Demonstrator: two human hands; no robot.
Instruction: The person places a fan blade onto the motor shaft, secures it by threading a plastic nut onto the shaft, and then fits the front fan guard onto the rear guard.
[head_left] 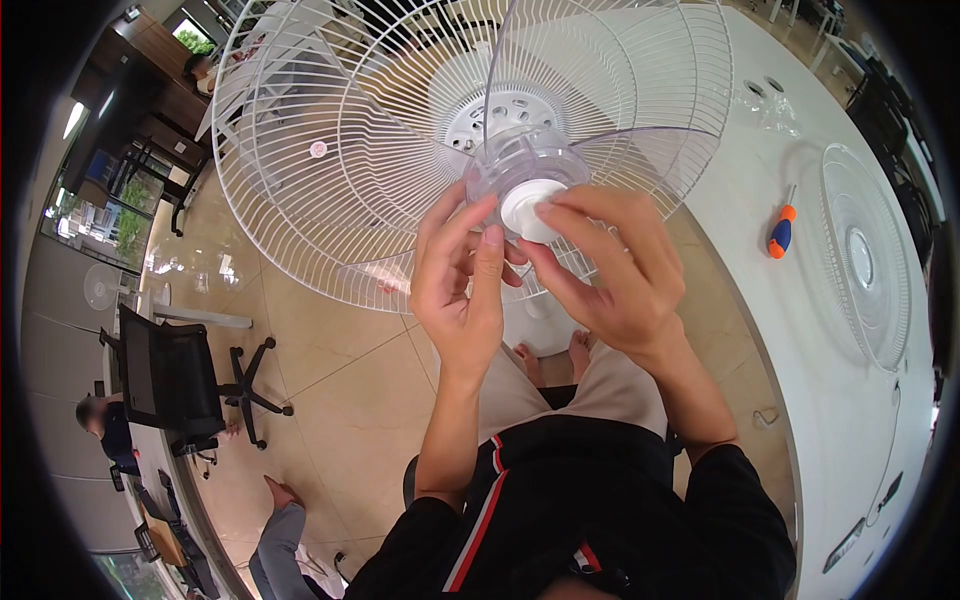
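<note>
A pedestal fan with a white wire rear grille (290, 190) and a clear fan blade (535, 150) stands in front of me. At the blade's hub sits a round white cap (530, 210). My right hand (625, 270) pinches this cap from the right, with thumb and fingertips on its edge. From the left, my left hand (460, 285) curls around the hub's side, fingertips against the clear plastic and thumb raised close to the cap. Part of the hub is hidden behind my fingers.
On the white table (770, 180) to the right lie an orange-and-blue screwdriver (782, 232), the front grille (865, 250) and a clear plastic bag (775, 112). An office chair (180, 375) stands to the left. Other people sit at desks on the left.
</note>
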